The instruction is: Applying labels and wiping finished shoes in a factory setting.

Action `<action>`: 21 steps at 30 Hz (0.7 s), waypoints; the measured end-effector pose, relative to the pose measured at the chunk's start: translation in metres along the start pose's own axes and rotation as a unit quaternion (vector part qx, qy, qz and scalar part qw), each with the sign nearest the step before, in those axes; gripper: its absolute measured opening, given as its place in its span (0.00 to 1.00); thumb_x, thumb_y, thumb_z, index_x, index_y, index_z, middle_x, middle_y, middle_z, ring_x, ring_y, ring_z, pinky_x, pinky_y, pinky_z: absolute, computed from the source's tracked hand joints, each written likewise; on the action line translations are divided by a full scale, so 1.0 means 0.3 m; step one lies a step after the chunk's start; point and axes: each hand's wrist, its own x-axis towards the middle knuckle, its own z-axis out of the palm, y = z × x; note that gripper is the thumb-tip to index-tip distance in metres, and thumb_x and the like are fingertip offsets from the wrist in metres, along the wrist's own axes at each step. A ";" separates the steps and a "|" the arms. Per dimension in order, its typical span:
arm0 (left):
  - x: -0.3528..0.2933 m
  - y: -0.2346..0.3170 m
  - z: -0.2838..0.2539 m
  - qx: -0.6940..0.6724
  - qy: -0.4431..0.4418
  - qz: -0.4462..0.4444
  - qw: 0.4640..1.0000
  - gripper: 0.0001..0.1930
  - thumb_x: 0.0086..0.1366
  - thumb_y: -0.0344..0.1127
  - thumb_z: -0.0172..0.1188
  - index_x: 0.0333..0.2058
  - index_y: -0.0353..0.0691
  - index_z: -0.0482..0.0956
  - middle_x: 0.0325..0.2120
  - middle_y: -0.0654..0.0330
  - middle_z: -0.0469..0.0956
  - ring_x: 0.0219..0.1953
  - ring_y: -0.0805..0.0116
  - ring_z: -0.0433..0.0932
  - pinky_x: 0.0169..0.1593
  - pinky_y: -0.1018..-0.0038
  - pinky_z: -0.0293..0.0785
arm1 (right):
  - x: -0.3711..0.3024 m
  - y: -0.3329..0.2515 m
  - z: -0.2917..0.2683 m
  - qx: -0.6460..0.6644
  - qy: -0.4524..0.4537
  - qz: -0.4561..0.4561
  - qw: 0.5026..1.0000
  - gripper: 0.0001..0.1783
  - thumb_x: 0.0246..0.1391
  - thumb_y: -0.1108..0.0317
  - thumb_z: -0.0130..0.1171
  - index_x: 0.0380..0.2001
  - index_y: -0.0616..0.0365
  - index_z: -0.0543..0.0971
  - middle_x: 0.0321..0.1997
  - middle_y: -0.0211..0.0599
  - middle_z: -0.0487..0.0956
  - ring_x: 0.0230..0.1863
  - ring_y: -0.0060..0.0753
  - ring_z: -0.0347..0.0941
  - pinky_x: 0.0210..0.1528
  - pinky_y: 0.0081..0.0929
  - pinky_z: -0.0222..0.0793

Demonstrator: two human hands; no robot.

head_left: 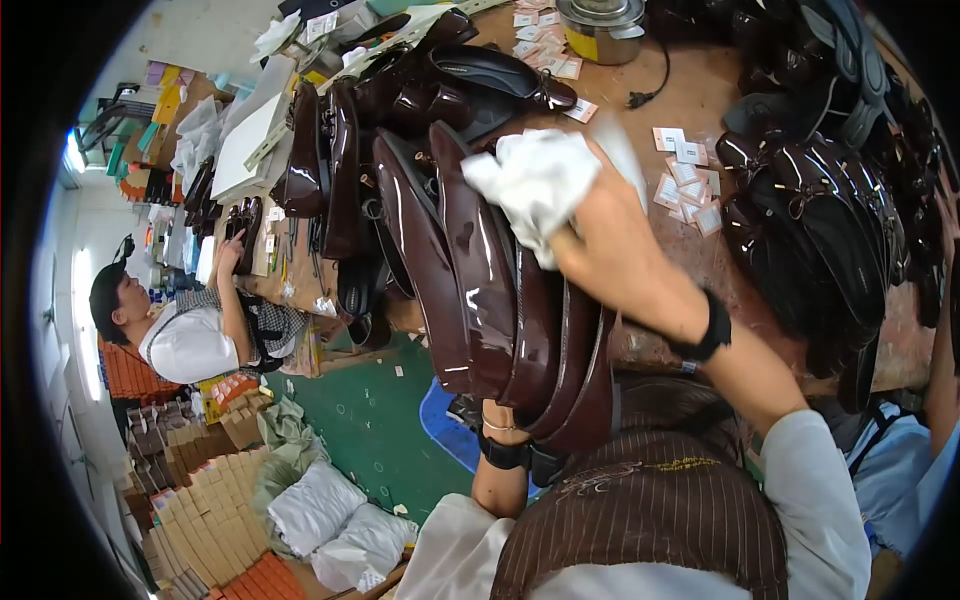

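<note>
Fingers of my right hand [612, 228] close in a bunch around a white cloth [540, 182] at one o'clock, perhaps so that soft fabric, not skin, meets the gloss; from my remote seat I cannot tell how those of my left hand [497, 413] sit, hidden at six o'clock behind the dark-red shoes [488, 285], apparently propping that central, overlapping row steady

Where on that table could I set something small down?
A small patch of table shows between the black plug and the dark shoes on the right; another lies below the white labels, beside those shoes. The left side is crowded with brown shoes; the held shoes and right hand with its cloth fill the middle.
</note>
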 end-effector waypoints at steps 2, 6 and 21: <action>0.021 0.006 -0.001 -0.005 0.004 0.005 1.000 0.39 0.59 0.32 0.65 0.69 0.34 0.64 0.60 0.50 0.74 0.57 0.58 0.77 0.62 0.67 0.74 | -0.102 -0.090 0.005 -0.090 -0.011 0.009 0.996 0.23 0.42 0.80 0.59 0.46 0.60 0.83 0.48 0.59 0.76 0.53 0.66 0.68 0.59 0.54 0.66; 0.056 0.021 0.001 -0.006 0.011 0.012 1.000 0.38 0.60 0.32 0.65 0.69 0.34 0.64 0.60 0.50 0.75 0.57 0.58 0.78 0.62 0.66 0.74 | -0.235 -0.313 -0.069 0.226 -0.119 -0.043 0.966 0.19 0.32 0.80 0.61 0.35 0.63 0.84 0.48 0.48 0.79 0.54 0.58 0.73 0.52 0.52 0.70; 0.173 0.044 0.034 -0.008 0.005 0.030 1.000 0.35 0.62 0.33 0.63 0.68 0.35 0.65 0.59 0.49 0.75 0.55 0.56 0.79 0.61 0.65 0.75 | -0.330 -0.091 0.015 0.217 0.025 0.270 0.938 0.23 0.48 0.65 0.71 0.48 0.63 0.83 0.50 0.50 0.83 0.52 0.48 0.82 0.54 0.38 0.75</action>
